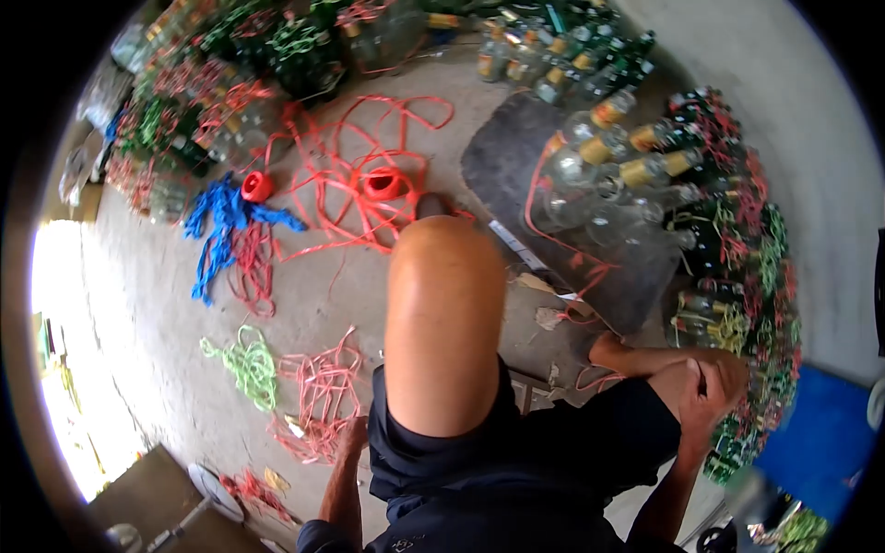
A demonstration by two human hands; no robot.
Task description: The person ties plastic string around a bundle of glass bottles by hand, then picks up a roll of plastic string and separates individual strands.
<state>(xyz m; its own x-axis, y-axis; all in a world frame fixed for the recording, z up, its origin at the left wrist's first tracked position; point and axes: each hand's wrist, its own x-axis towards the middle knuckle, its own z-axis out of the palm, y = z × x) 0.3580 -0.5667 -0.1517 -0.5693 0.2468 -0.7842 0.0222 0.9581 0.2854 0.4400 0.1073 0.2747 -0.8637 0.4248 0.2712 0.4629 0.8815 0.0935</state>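
Observation:
My right hand (pixel 705 394) rests on my bent right knee, fingers lying over it with nothing in them. On the other side, my left hand (pixel 354 433) hangs low beside my shorts. Its fingers are mostly hidden, so I cannot see whether it holds anything. Nearest to it is a heap of pink plastic string (pixel 323 392) on the floor, with a light green string bundle (pixel 247 367) just beyond. In front of my left knee lies loose red plastic tape (pixel 336 198), with a red roll (pixel 385 184) among it.
Clear glass bottles (pixel 608 175) lie together on a dark mat (pixel 502 152) at the right. Tied bundles of green bottles (pixel 304 60) stand at the back, and more line the right wall. Blue strips (pixel 221 221) and a smaller red roll (pixel 257 186) lie at the left.

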